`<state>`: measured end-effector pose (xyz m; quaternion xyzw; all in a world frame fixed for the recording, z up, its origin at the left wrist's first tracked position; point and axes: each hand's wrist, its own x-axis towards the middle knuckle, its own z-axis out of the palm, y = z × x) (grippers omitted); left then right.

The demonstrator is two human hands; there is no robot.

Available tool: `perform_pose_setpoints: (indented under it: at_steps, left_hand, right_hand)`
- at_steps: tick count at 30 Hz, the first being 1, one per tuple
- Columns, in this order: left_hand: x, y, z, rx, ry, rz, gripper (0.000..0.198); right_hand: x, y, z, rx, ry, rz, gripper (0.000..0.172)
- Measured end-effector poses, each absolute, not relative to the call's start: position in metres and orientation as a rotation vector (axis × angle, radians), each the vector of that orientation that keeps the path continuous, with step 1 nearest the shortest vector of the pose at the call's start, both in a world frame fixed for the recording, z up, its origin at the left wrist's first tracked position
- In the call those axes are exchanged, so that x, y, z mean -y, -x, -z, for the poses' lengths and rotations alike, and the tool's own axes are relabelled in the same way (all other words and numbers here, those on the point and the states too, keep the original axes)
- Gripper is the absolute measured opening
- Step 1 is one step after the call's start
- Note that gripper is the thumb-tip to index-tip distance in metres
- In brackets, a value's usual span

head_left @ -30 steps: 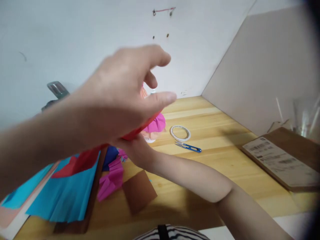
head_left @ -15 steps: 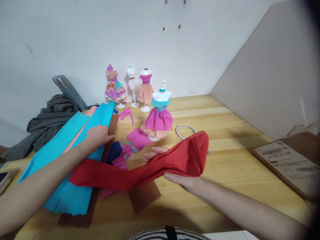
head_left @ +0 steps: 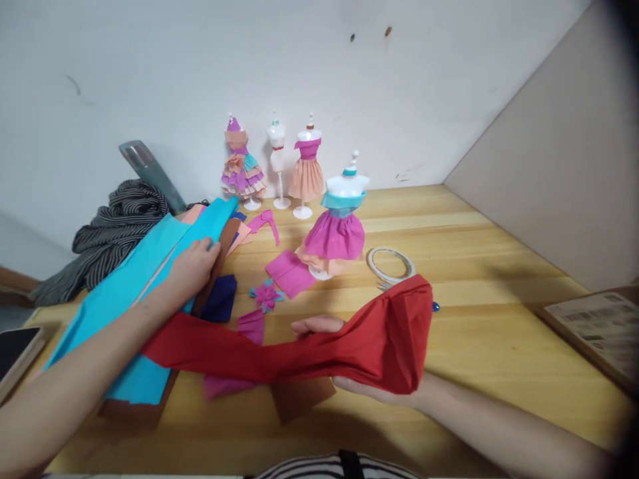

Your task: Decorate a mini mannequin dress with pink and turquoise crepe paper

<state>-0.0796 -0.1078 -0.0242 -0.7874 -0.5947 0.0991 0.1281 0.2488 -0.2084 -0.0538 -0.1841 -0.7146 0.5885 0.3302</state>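
Observation:
A long, creased piece of red crepe paper (head_left: 319,356) stretches across the front of the table. My right hand (head_left: 319,326) holds it from below near its wide, folded end, with the fingers showing behind it and the thumb side in front. The other end of the red paper passes beneath my left forearm. My left hand (head_left: 194,263) lies on a stack of blue crepe paper (head_left: 134,266), its fingers bent over the right edge. Brown paper (head_left: 224,239) shows below the blue sheets.
Dressed mini mannequins stand along the wall, and one with a pink skirt (head_left: 339,233) is closer. A roll of tape (head_left: 392,265), a pink paper flower (head_left: 267,295) and paper scraps lie around. Striped cloth (head_left: 120,226), a bottle (head_left: 152,173), a phone (head_left: 20,352) and a cardboard box (head_left: 599,326) sit at the sides.
The view has shifted, moving the mannequins rightward in the picture. My right hand and the wide end of the red paper sit lower against the table. My left hand stays on the blue stack.

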Motion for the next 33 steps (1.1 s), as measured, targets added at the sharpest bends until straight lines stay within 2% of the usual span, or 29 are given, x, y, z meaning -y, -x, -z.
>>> perform_pose_setpoints:
  at_steps: [2, 5, 8, 11, 14, 20, 23, 26, 30, 33]
  left_hand:
    - [0.112, 0.071, 0.026, 1.66, 2.493, -0.243, 0.026]
    - [0.12, 0.062, 0.027, 1.621, 2.718, -0.494, 0.024]
    - [0.126, 0.062, 0.028, 1.67, 2.709, -0.708, 0.035]
    - [0.125, 0.068, 0.028, 1.764, 2.619, -0.745, 0.025]
    - [0.118, 0.072, 0.021, 1.856, 2.569, -0.712, 0.018]
    - [0.11, 0.052, -0.018, 1.86, 2.516, -0.205, 0.023]
    - [0.112, 0.038, -0.025, 1.686, 2.585, -0.449, 0.017]
    - [0.114, 0.026, -0.012, 1.62, 2.609, -0.742, 0.026]
    - [0.121, 0.004, 0.009, 1.682, 2.65, -0.548, 0.022]
    - [0.125, -0.015, 0.015, 1.735, 2.721, -0.485, 0.034]
  right_hand:
    - [0.207, -0.25, 0.057, 1.899, 0.502, -1.512, 0.052]
    - [0.203, -0.252, 0.063, 1.89, 0.493, -1.496, 0.057]
    - [0.199, -0.253, 0.068, 1.93, 0.477, -1.445, 0.057]
    - [0.197, -0.253, 0.072, 1.962, 0.438, -1.391, 0.057]
    - [0.198, -0.252, 0.073, 1.995, 0.419, -1.321, 0.058]
    - [0.2, -0.252, 0.074, 2.103, 0.5, -1.139, 0.056]
    - [0.199, -0.251, 0.08, 2.104, 0.483, -1.071, 0.053]
    - [0.197, -0.248, 0.088, 2.128, 0.512, -1.065, 0.049]
    - [0.194, -0.242, 0.096, 2.181, 0.534, -1.087, 0.043]
    - [0.194, -0.24, 0.099, 2.22, 0.532, -1.095, 0.037]
